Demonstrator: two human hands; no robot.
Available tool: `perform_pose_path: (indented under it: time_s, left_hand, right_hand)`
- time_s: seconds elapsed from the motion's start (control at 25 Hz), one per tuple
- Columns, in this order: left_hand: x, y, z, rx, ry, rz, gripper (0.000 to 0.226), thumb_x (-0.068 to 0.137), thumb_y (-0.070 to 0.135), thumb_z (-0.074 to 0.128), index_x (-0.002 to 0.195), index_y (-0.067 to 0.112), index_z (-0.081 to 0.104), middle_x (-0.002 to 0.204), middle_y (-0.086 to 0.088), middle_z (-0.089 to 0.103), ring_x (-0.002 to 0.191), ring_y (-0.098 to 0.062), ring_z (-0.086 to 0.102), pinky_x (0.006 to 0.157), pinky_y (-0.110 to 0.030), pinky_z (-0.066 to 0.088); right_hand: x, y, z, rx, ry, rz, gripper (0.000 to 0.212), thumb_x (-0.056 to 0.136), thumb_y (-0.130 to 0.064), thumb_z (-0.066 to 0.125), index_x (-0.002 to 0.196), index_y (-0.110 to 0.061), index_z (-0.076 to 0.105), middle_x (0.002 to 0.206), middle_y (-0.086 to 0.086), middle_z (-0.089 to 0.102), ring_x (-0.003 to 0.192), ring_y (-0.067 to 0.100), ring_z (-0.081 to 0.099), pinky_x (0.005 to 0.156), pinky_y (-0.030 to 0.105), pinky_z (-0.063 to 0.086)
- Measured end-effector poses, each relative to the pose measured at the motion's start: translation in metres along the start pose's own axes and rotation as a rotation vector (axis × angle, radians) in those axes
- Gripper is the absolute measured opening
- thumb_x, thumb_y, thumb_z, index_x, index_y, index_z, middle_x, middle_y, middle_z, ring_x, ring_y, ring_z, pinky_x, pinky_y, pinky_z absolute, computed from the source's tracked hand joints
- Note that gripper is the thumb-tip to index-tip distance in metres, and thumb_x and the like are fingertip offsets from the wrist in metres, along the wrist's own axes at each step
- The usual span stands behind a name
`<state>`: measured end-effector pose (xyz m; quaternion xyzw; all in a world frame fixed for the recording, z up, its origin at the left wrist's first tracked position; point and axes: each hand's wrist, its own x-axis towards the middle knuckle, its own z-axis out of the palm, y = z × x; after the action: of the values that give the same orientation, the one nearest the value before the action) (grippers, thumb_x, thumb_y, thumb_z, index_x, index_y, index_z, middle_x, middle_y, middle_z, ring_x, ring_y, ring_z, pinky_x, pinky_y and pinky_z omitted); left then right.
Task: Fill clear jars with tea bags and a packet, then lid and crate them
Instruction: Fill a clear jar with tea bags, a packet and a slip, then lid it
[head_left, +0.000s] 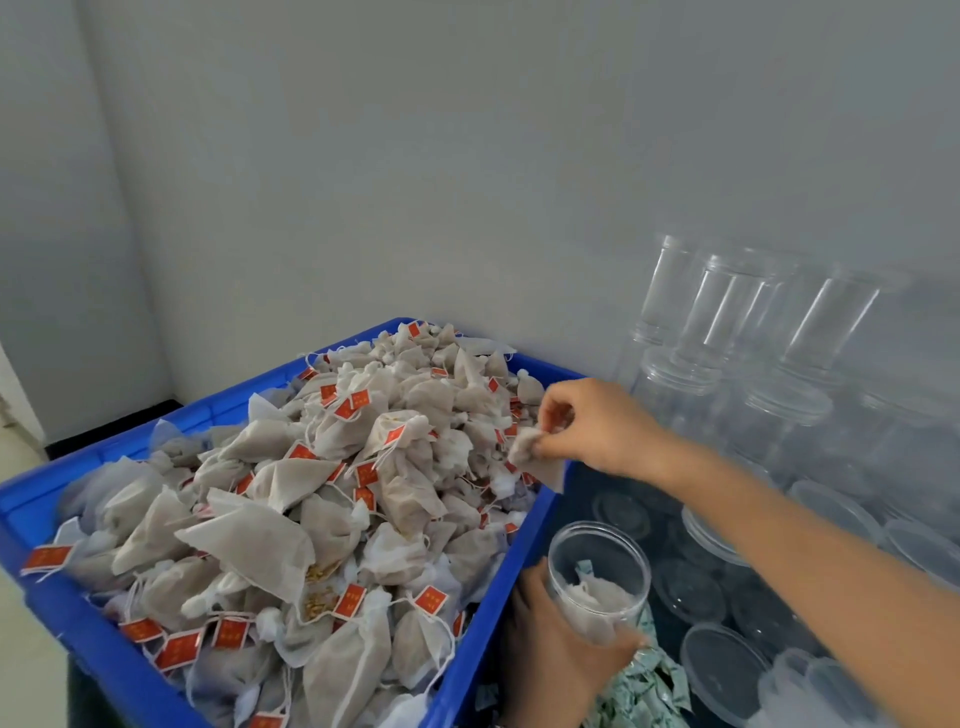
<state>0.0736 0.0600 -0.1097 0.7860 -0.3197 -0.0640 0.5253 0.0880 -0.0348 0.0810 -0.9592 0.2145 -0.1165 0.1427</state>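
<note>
At the near edge of the work surface, the left hand (558, 654) grips a clear jar (597, 577) from below, the fingers curled around its lower part. The jar stands upright with an open mouth, and it holds a few tea bags and what looks like a small greenish packet. Just beside this hand, to the right and lower, lies a pile of green packets (641, 691). To the right of the jar many clear lids (719, 670) lie flat, close to each other, on the dark surface.

On the left, the blue crate (498, 613) takes most of the space. It is heaped with tea bags (291, 499), pale pouches with strings and small red tags. The jar is just beside the right wall of this crate.

Further away, over the far right corner of the crate, the right hand (587, 426) pinches one tea bag (530, 452) between thumb and fingers; the bag hangs just above the crate's rim.

Behind, along the wall at the right, empty clear jars (727, 312) are stacked, some upside down.
</note>
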Motion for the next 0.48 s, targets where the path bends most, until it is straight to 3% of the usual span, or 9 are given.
perform_pose_path:
  time_s: [0.08,0.16,0.2,0.32,0.36,0.48]
  left_hand:
    - [0.001,0.0,0.003,0.026,-0.09,-0.047,0.098,0.035,0.073,0.058,0.116,0.019,0.045,0.101,0.008,0.048,0.103,-0.016,0.057,0.078,-0.026,0.047]
    - [0.001,-0.006,0.005,0.042,-0.095,-0.042,0.105,0.033,0.077,0.056,0.121,0.021,0.04,0.107,0.008,0.045,0.106,-0.015,0.052,0.083,-0.028,0.046]
    - [0.001,-0.006,0.004,0.025,-0.105,-0.05,0.103,0.033,0.077,0.058,0.119,0.024,0.037,0.106,0.011,0.042,0.105,-0.013,0.051,0.083,-0.028,0.046]
    - [-0.001,-0.005,0.0,-0.053,-0.15,-0.083,0.1,0.033,0.073,0.062,0.118,0.028,0.035,0.108,0.013,0.043,0.108,-0.008,0.051,0.086,-0.026,0.048]
    - [-0.001,-0.005,0.0,-0.075,-0.174,-0.076,0.104,0.034,0.071,0.064,0.123,0.027,0.033,0.114,0.013,0.043,0.111,-0.006,0.05,0.089,-0.026,0.047]
    - [0.002,-0.005,-0.004,-0.1,-0.204,-0.025,0.109,0.039,0.068,0.068,0.133,0.027,0.033,0.124,0.015,0.042,0.116,-0.001,0.045,0.096,-0.028,0.046]
  right_hand:
    - [-0.026,0.004,-0.017,-0.136,-0.245,0.068,0.026,0.073,-0.032,0.077,0.067,-0.031,0.052,0.073,-0.014,0.055,0.066,-0.002,0.051,0.054,0.014,0.034]
    - [-0.042,0.006,-0.009,-0.23,-0.486,0.106,0.018,0.076,-0.035,0.074,0.07,-0.029,0.058,0.074,-0.011,0.061,0.064,0.0,0.056,0.054,0.015,0.042]
    - [-0.043,0.005,0.0,-0.234,-0.486,0.092,0.015,0.079,-0.038,0.071,0.073,-0.027,0.062,0.075,-0.01,0.063,0.066,0.001,0.059,0.057,0.017,0.046]
    - [-0.018,-0.006,0.029,-0.046,-0.146,0.079,0.015,0.091,-0.031,0.056,0.095,-0.019,0.066,0.095,-0.003,0.068,0.085,0.011,0.064,0.075,0.026,0.052]
    - [-0.005,-0.012,0.04,0.02,-0.119,0.081,0.018,0.093,-0.026,0.053,0.104,-0.018,0.065,0.107,-0.001,0.066,0.094,0.014,0.063,0.081,0.027,0.051]
    - [0.028,-0.021,0.073,0.021,-0.323,0.095,0.032,0.093,-0.011,0.045,0.12,-0.015,0.062,0.126,0.005,0.059,0.107,0.021,0.058,0.084,0.026,0.048]
